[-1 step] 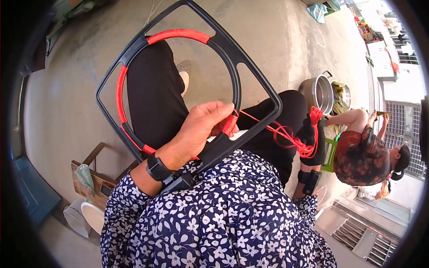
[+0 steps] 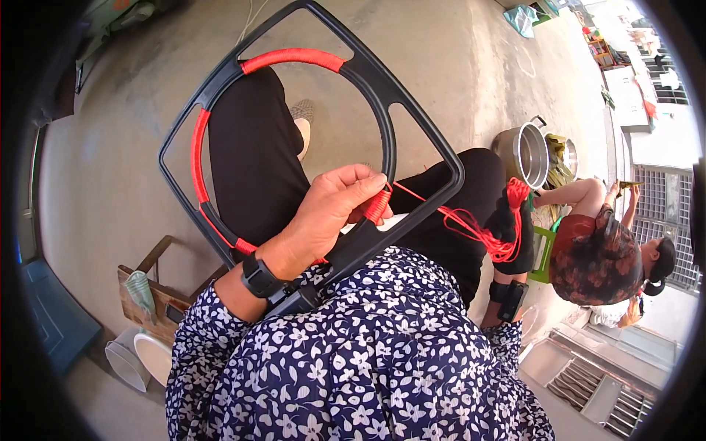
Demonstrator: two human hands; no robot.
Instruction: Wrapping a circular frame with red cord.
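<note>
Counts by kind. Black frame (image 2: 368,73): 1, near. Red wraps (image 2: 294,55) on it: at least 4, some part-hidden. Loose red cord bundle (image 2: 505,250): 1, near right. Black wrist devices (image 2: 261,278): 2, one left, one right. Right side: large metal pot (image 2: 507,152), 1; other person (image 2: 597,257), 1; green stool (image 2: 543,255), 1. Left: wooden stand (image 2: 132,309), 1; pale green cloth (image 2: 139,288), 1. Far right: blue bag (image 2: 521,20), 1.

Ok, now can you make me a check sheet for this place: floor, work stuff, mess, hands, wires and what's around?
Surface: grey concrete floor, patchy.
Work things: black frame with an inner ring; red cord wound around parts of it.
Clutter: wooden stool with striped cloth; metal pot.
Hands: left hand pinches the cord on the ring; right hand looks black-covered beside loose cord, grip unclear.
Cables: a thin pale line on the floor, kind unclear.
Surroundings: a person seated on a green stool.
</note>
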